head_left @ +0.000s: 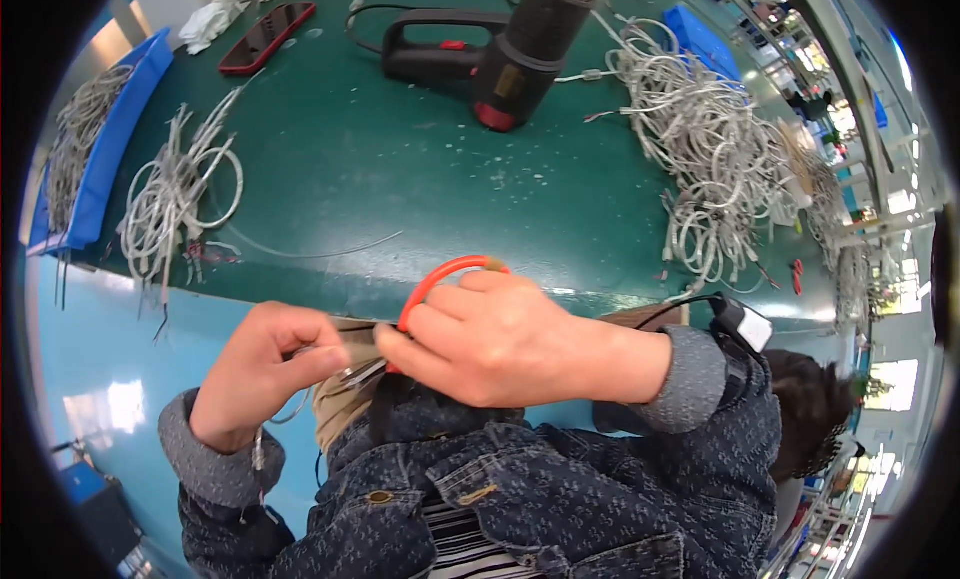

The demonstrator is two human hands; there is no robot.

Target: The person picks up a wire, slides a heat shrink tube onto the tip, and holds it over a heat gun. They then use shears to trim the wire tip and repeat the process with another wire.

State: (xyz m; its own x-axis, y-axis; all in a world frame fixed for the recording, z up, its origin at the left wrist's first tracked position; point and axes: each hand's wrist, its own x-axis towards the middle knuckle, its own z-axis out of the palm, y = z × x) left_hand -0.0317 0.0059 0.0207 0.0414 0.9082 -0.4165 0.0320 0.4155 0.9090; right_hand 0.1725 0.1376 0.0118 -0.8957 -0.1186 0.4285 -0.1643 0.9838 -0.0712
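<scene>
My right hand (490,339) is wrapped round a pair of scissors with an orange-red looped handle (440,272). A metallic part shows below the hand's fingers, toward my left hand, but the blade tips are hard to make out. My left hand (275,364) pinches a thin grey-white cable between thumb and fingers. Part of this cable (259,451) hangs down past the left cuff. Both hands are close together over my lap, just in front of the table's near edge. What lies between the fingertips is partly hidden and blurred.
On the green table (330,169) stands a black heat gun (515,69). A coiled cable bundle (180,189) and a blue bin of cables (125,129) are left, a large cable pile (700,129) right. A red-edged phone (267,39) lies far left; a thin clear strand (320,254) lies nearer.
</scene>
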